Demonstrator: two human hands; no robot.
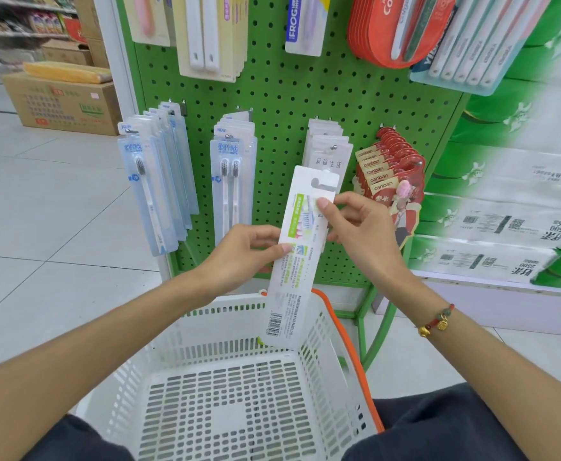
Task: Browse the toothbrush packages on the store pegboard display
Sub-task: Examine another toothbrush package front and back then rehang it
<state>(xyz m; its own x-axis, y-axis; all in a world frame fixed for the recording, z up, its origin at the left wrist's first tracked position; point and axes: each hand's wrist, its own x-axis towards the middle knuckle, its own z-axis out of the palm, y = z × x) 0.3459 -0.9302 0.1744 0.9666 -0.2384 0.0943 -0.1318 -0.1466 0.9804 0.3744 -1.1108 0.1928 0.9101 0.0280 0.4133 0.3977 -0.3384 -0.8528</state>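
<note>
Both hands were on it: the left hand (244, 252) pinched the white toothbrush package (297, 257) at its middle edge, while the right hand (355, 229) gripped it near the top. The package was held tilted, back side showing, before the green pegboard (282, 104) and above the white basket (239, 394).

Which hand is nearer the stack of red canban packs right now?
Right. The right hand pinches the top of the white toothbrush package just beside the red canban packs; the left hand holds the package's other edge, farther away.
</note>
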